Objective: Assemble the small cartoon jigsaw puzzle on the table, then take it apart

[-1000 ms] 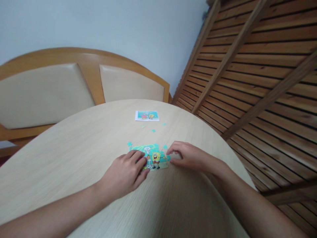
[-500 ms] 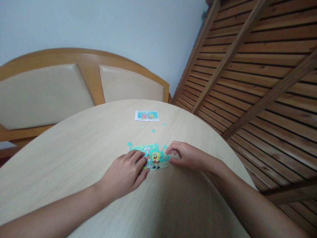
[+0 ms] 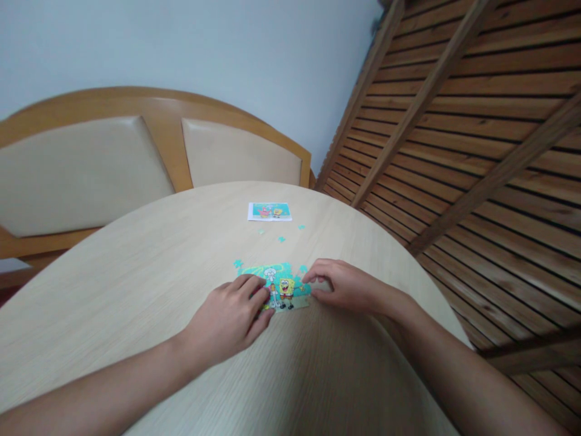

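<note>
A small cartoon jigsaw puzzle (image 3: pixel 281 280), mostly teal, lies partly assembled on the round light-wood table (image 3: pixel 158 266). My left hand (image 3: pixel 229 320) rests on the puzzle's left lower part, fingers curled and pressing down on it. My right hand (image 3: pixel 345 286) is at the puzzle's right edge, thumb and forefinger drawn together in a pinch at the border; what they grip is too small to make out. Loose teal pieces (image 3: pixel 282 239) lie just beyond the puzzle. One more piece (image 3: pixel 237 264) sits at its upper left corner.
A printed reference picture (image 3: pixel 269 211) lies further back on the table. Behind the table stands a wooden bench with beige cushions (image 3: pixel 82 169). A slatted wooden wall (image 3: pixel 476 121) runs along the right side, close to the table's edge.
My right hand has shifted slightly left toward the puzzle's right edge. The left hand stays in place.
</note>
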Available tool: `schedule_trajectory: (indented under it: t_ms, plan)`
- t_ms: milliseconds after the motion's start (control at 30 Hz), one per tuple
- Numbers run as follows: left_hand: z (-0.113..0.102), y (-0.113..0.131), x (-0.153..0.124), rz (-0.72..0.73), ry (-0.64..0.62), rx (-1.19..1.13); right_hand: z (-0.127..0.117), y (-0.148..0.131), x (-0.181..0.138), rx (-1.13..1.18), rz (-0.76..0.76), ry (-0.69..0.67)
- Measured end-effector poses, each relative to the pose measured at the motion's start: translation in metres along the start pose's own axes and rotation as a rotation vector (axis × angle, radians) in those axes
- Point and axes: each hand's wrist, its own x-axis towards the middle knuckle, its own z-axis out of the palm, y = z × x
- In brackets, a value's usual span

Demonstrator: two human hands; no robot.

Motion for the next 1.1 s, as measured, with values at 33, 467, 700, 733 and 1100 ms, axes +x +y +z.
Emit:
schedule_trajectory:
  t_ms: [33,467,700,733,1100]
  plan:
    - [0.0,0.0,0.0,0.0,-0.001,-0.001,0.0,-0.001,0.0,-0.001,0.001,-0.001]
    - [0.0,-0.001,0.0,0.004,-0.002,-0.032,0.0,0.01,0.001,0.019,0.009,0.145]
    - [-0.001,0.0,0.001,-0.011,-0.024,-0.032,0.0,0.021,0.003,0.015,0.069,0.167]
    - [-0.001,0.0,0.001,-0.012,-0.027,-0.032,0.0,0.023,0.003,0.018,0.076,0.173]
    - [0.0,-0.001,0.0,-0.006,-0.012,-0.048,0.001,0.038,0.004,0.027,0.106,0.185]
